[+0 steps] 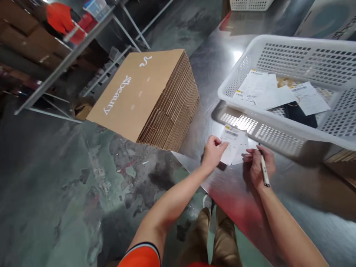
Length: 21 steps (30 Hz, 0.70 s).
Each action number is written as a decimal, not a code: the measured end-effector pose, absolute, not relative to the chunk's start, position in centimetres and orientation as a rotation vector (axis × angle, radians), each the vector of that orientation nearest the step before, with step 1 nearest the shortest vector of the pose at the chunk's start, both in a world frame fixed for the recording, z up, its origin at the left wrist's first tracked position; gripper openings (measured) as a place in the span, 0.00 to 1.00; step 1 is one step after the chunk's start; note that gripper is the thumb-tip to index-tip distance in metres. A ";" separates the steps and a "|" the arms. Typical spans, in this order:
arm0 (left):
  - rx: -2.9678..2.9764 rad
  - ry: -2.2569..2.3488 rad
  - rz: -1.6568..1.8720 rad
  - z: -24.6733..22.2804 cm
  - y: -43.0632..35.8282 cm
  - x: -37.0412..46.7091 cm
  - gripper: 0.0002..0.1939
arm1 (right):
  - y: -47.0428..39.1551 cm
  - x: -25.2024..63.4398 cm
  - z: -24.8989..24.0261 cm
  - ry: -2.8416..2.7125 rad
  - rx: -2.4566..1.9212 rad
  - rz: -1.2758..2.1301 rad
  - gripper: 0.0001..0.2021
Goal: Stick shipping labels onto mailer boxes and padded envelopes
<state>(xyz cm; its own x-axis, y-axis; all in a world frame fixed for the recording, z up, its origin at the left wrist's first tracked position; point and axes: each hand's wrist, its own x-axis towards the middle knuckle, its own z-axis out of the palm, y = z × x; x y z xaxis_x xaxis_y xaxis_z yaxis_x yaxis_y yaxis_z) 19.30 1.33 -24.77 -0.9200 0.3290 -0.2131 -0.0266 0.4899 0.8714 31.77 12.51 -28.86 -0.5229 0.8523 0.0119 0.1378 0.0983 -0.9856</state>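
Observation:
On the shiny metal table lie a few white paper slips (233, 142), the upper one printed with a barcode and a small yellow mark. My left hand (213, 152) pinches the left edge of these slips between thumb and fingers. A white marker pen (264, 170) with dark ends rests in my right hand (260, 167), its writing end by the fingertips and its back end pointing toward me. The right fingers are close to the right side of the slips; whether they touch the paper I cannot tell. Just beyond both hands stands a white plastic basket (236, 105).
More printed slips (261, 87) and a dark item lie inside the basket. A tall stack of folded cardboard boxes (167, 118) stands at the table's left edge. Cardboard (342, 167) is at the right. A metal rack (63, 65) and a person in orange (59, 18) are farther off.

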 end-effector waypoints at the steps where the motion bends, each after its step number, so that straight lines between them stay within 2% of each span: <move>1: 0.211 2.374 1.418 -25.5 2.2 20.3 0.10 | 12.5 32.0 -28.9 -1.823 -0.960 1.377 0.17; 6: 0.362 2.435 1.218 -26.6 2.9 22.9 0.13 | 13.8 33.0 -29.1 -1.975 -0.869 1.186 0.19; 9: 0.806 2.587 0.842 -25.9 1.0 22.3 0.11 | 14.4 33.1 -28.3 -2.067 -0.784 1.101 0.20; 13: 1.540 2.555 0.509 -26.5 -0.2 19.6 0.17 | 14.3 32.6 -27.4 -2.080 -0.821 1.146 0.19; 16: 1.831 2.438 0.447 -28.2 0.3 17.9 0.23 | 14.1 32.1 -27.3 -2.037 -0.846 1.254 0.17; 21: 1.700 2.525 0.542 -29.9 0.4 17.5 0.29 | 13.9 30.9 -27.8 -2.295 -0.676 1.188 0.11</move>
<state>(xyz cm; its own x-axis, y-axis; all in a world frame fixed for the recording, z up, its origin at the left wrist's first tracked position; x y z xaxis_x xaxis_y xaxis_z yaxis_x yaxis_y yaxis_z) 17.54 0.37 -29.92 -0.3942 0.9064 0.1519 0.8889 0.3341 0.3133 30.89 13.88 -27.77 -0.7704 0.6126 0.1765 0.2098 0.5050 -0.8372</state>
